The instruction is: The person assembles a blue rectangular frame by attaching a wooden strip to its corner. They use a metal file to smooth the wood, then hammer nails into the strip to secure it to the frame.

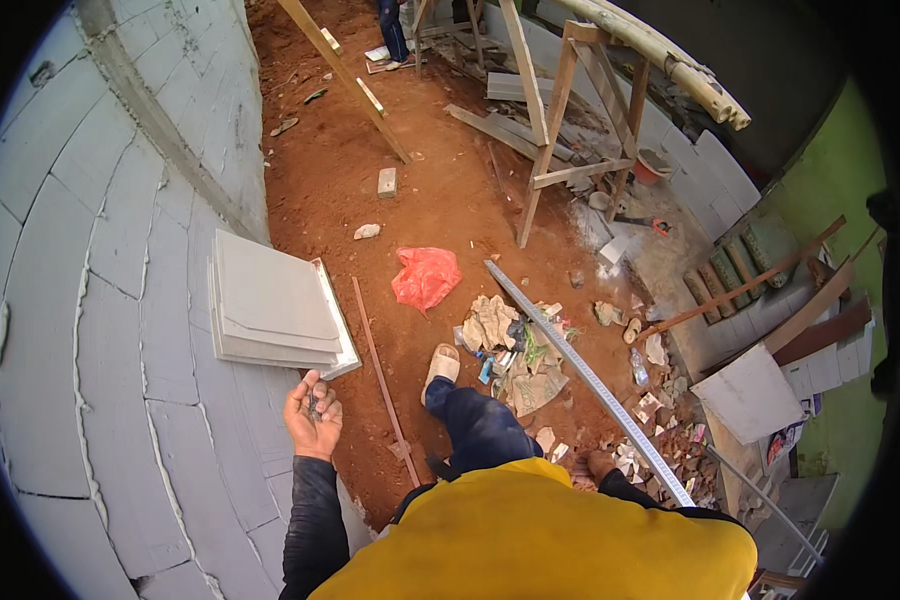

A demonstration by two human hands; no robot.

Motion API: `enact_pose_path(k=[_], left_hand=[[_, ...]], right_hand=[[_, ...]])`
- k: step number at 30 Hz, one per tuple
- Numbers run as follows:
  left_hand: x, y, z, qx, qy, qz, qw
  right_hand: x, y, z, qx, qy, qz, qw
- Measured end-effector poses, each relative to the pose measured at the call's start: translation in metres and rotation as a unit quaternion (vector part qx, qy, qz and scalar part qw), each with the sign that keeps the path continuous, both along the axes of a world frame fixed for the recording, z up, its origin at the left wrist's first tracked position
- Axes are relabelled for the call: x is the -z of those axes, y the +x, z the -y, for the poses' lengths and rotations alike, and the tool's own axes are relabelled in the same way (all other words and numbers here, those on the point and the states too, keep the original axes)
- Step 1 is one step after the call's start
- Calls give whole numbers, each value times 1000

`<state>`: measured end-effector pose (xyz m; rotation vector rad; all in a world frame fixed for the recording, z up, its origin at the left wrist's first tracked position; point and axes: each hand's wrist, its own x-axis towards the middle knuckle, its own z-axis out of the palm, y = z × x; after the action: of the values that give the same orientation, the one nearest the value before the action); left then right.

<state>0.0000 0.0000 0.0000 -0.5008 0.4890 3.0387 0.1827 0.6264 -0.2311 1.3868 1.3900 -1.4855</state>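
My left hand point(313, 418) is raised beside the block wall, palm up with its fingers curled around small dark grey pieces, too small to name for certain. Just beyond its fingertips a stack of pale grey square panels point(275, 290) stands against the wall. My right hand point(601, 465) is low by my right side, mostly hidden by my yellow shirt; its fingers cannot be made out. A long perforated metal bar point(590, 375) slants from the ground in front up to my right arm. Whether my arm holds it, I cannot tell.
A light block wall point(120, 300) rises on the left. On the red soil lie a red plastic bag point(426, 278), a thin strip point(380, 370) and a rubbish heap point(520, 370). Wooden trestles point(560, 120) stand ahead; another person point(393, 35) is far off. Boards point(750, 390) lean at right.
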Motion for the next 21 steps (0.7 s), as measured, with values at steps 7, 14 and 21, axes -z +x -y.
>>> enact_pose_path(k=[7,14,21], left_hand=[[20,-240,-21,110,-154,174,966],[-14,-481,-102,495,-137,86,854],[-39,-675,-231,528,-237,80,812]], right_hand=[[54,-275,75,-125,95,-117,981],[-166,-524,164,22,74,-388,918],[-262,-674,230,14,244,-539,806]])
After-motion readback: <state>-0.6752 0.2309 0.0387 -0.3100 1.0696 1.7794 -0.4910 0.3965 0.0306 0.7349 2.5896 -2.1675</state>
